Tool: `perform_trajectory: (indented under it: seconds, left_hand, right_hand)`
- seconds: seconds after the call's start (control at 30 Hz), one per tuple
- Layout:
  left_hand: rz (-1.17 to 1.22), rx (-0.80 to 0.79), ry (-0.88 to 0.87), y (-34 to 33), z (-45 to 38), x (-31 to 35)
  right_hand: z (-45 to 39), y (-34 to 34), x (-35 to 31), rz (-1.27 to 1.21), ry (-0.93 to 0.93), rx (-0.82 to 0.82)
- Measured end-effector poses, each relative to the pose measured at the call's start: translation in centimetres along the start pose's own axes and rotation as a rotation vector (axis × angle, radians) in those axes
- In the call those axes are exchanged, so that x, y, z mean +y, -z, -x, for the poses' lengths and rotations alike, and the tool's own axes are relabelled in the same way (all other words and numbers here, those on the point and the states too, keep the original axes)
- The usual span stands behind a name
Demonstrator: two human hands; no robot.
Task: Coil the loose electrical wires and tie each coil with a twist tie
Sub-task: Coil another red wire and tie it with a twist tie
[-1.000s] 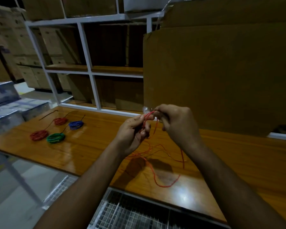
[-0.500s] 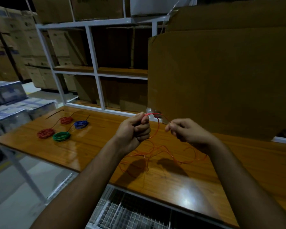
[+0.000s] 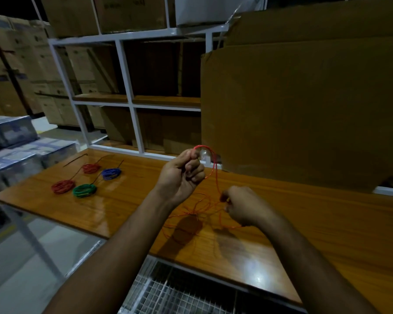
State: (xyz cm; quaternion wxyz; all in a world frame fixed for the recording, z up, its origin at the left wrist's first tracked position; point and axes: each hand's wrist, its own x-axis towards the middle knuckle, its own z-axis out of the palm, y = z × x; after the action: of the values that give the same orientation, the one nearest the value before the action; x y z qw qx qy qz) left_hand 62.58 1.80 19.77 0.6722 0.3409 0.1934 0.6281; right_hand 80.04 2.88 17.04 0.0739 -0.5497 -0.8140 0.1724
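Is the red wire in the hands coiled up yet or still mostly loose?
Mostly loose. The thin red wire makes one loop from the left hand to the right hand; the rest sprawls on the wooden table.

L hand point(image 3: 182, 175) is raised over the wooden bench point(image 3: 327, 234), fingers curled, pinching the top of a red wire point(image 3: 214, 171) loop. Wire arcs over and drops to the R hand point(image 3: 245, 206), lower and near the bench, which pinches it between fingertips. Rest of the wire lies in a loose tangle on the bench under both hands. Far left on bench: two red coils point(image 3: 63, 186), a green coil point(image 3: 85, 190), a blue coil point(image 3: 111, 173). Cardboard sheet point(image 3: 304, 109) stands behind; white shelf frame point(image 3: 125, 71) w/ boxes beyond.
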Motion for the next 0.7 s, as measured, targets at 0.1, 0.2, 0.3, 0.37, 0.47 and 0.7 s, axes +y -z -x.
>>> perform_trajectory:
  seconds: [0.1,0.2,0.3,0.37,0.47,0.7]
  left_hand:
    - [0.006,0.023,-0.062,0.4,-0.3,0.6]
    - [0.003,0.105,-0.135,1.3,-0.5,1.7]
    - [-0.013,0.172,-0.169,2.4,-0.4,2.5]
    - [-0.062,0.184,-0.161,2.9,-0.1,2.5]
    - [-0.060,0.170,-0.125,3.1,0.2,1.9]
    - [0.068,0.132,-0.091,2.1,0.6,1.6]
  right_hand:
    - [0.1,0.5,0.5,-0.068,0.008,0.048]
    - [-0.4,0.6,3.5,-0.843,-0.071,-0.027]
    - [-0.3,0.2,6.8,-1.477,-0.031,-0.324]
    - [-0.5,-0.2,8.4,-1.683,0.078,-0.378]
    - [-1.0,-0.6,9.8,-1.898,0.204,-0.318]
    - [-2.5,-3.3,9.3,-1.389,-0.244,0.402]
